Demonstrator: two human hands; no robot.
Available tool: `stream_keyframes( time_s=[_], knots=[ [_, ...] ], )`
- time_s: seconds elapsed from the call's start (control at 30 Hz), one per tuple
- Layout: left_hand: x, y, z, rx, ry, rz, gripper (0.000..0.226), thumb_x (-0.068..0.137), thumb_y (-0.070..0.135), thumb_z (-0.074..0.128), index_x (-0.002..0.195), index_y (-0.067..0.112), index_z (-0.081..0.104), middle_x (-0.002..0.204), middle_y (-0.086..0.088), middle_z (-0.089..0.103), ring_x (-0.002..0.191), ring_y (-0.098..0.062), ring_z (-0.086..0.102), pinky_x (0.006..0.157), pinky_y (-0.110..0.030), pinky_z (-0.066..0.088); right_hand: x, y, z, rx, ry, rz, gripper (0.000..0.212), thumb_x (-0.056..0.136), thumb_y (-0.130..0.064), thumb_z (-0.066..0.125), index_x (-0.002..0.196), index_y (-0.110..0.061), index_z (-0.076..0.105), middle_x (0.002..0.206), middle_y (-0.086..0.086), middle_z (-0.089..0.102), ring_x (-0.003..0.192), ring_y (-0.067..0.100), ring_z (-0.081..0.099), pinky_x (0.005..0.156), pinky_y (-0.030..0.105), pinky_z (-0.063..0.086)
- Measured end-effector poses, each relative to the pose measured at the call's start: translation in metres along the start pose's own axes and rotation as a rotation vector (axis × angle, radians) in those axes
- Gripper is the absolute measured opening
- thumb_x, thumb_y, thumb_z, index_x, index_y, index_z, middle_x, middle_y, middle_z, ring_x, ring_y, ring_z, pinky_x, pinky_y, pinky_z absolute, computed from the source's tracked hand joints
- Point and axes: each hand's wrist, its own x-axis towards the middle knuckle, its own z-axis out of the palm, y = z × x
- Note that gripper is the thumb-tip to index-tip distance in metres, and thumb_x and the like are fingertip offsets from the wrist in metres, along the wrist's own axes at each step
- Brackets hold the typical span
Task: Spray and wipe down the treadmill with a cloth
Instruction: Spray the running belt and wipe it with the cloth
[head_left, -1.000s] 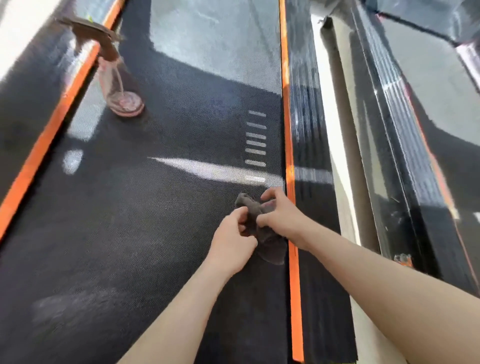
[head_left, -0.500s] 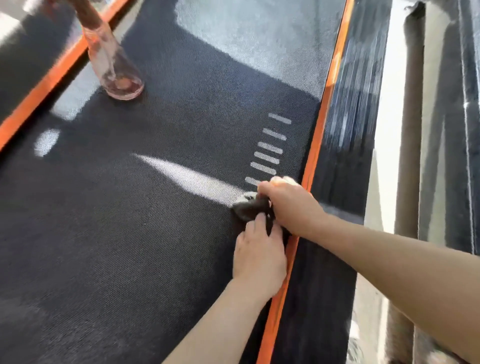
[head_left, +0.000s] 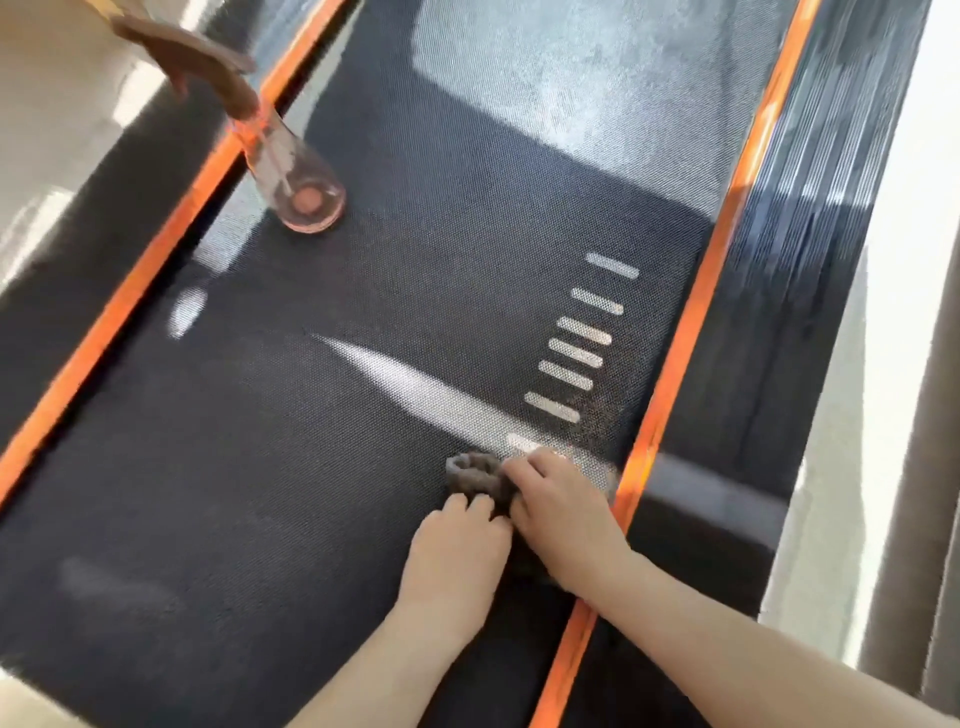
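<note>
A dark grey cloth (head_left: 474, 474) lies bunched on the black treadmill belt (head_left: 291, 467), near the belt's right edge. My right hand (head_left: 563, 512) presses on the cloth from the right, fingers curled over it. My left hand (head_left: 457, 551) rests against the cloth's near side, fingers closed on it. Most of the cloth is hidden under both hands. A clear spray bottle (head_left: 291, 176) with a brown trigger head stands on the belt at the far left, apart from both hands.
Orange strips (head_left: 670, 400) run along both sides of the belt, with ribbed black side rails (head_left: 810, 260) beyond. Several white dashes (head_left: 582, 353) mark the belt just beyond the cloth. Pale floor (head_left: 883, 364) lies to the right of the treadmill.
Both hands and the cloth have shifted left, off the orange strip and onto the belt. My left hand has moved up beside my right. The camera has tilted.
</note>
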Motion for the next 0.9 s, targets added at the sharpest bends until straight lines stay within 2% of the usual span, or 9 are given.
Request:
stream_keyframes(
  time_s=[0.07,0.17,0.27,0.33,0.53,0.63,0.73,0.83,0.9],
  knots=[
    [-0.013,-0.017,-0.008,0.067,-0.052,-0.011,0.029,0.095,0.013,0.043,0.123,0.018,0.052,0.127,-0.005,0.048,0.116,-0.029,0.044,0.087,-0.040,0.042,-0.005,-0.013,0.005,0.043,-0.058,0.006,0.017,0.084,-0.004,0.060,0.099,-0.005,0.066,0.092,0.014,0.056,0.085,0.036,0.058,0.062,0.045,0.050],
    [0.003,-0.040,-0.027,0.069,0.063,-0.003,0.024,0.095,0.014,0.045,0.117,0.019,0.053,0.124,-0.004,0.048,0.113,-0.030,0.045,0.082,-0.039,0.043,0.012,-0.015,-0.005,0.049,-0.021,0.101,0.022,0.087,-0.005,0.058,0.108,-0.008,0.066,0.099,0.013,0.055,0.092,0.036,0.054,0.071,0.048,0.050],
    [0.038,-0.047,-0.052,0.065,0.225,0.153,0.009,0.074,0.018,0.072,0.081,0.023,0.067,0.093,0.001,0.061,0.085,-0.023,0.058,0.062,-0.032,0.047,0.041,0.008,-0.031,-0.033,0.285,0.447,0.032,0.080,-0.003,0.068,0.112,-0.008,0.067,0.105,0.016,0.055,0.100,0.040,0.053,0.081,0.046,0.049],
    [0.054,-0.047,-0.061,0.124,0.244,0.259,0.016,0.056,0.022,0.079,0.058,0.023,0.064,0.073,0.007,0.060,0.067,-0.016,0.058,0.050,-0.025,0.041,0.048,0.013,-0.042,-0.102,0.412,0.585,0.035,0.080,-0.005,0.071,0.115,-0.008,0.066,0.109,0.019,0.054,0.103,0.042,0.051,0.087,0.045,0.044],
    [0.063,-0.130,-0.064,0.168,0.346,0.388,0.005,0.073,0.026,0.070,0.071,0.029,0.068,0.073,0.010,0.061,0.071,-0.011,0.058,0.055,-0.025,0.040,0.060,-0.097,0.038,-0.142,0.304,0.422,0.038,0.093,-0.021,0.063,0.127,-0.005,0.064,0.134,0.031,0.051,0.116,0.049,0.053,0.095,0.053,0.045],
    [0.061,-0.212,-0.069,0.144,0.336,0.227,0.021,0.090,0.016,0.047,0.100,0.021,0.065,0.102,0.002,0.061,0.095,-0.024,0.054,0.066,-0.033,0.032,0.115,-0.159,0.065,-0.085,0.222,0.379,0.054,0.097,-0.038,0.038,0.146,-0.017,0.045,0.157,0.018,0.032,0.141,0.036,0.033,0.110,0.051,0.032],
    [0.049,-0.299,-0.084,0.178,0.413,0.048,0.010,0.084,0.013,0.062,0.091,0.011,0.068,0.093,-0.008,0.061,0.089,-0.034,0.056,0.062,-0.037,0.041,0.183,-0.222,0.094,-0.049,0.109,0.271,0.063,0.097,-0.044,0.019,0.157,-0.025,0.018,0.167,0.004,0.005,0.152,0.022,0.004,0.120,0.044,0.006],
    [0.038,-0.341,-0.084,0.207,0.325,-0.128,0.005,0.083,0.012,0.065,0.085,0.009,0.068,0.091,-0.011,0.059,0.089,-0.035,0.056,0.062,-0.039,0.037,0.217,-0.255,0.108,0.011,0.025,0.162,0.059,0.100,-0.040,0.026,0.157,-0.027,0.016,0.167,0.001,-0.001,0.153,0.018,-0.006,0.120,0.043,0.000],
    [0.039,-0.339,-0.084,0.162,0.358,-0.144,0.007,0.080,0.015,0.065,0.084,0.009,0.067,0.094,-0.011,0.057,0.091,-0.034,0.054,0.064,-0.040,0.038,0.218,-0.246,0.094,0.131,0.006,0.121,0.053,0.100,-0.032,0.041,0.153,-0.026,0.033,0.165,0.002,0.016,0.152,0.018,0.008,0.121,0.041,0.010]
  ],
)
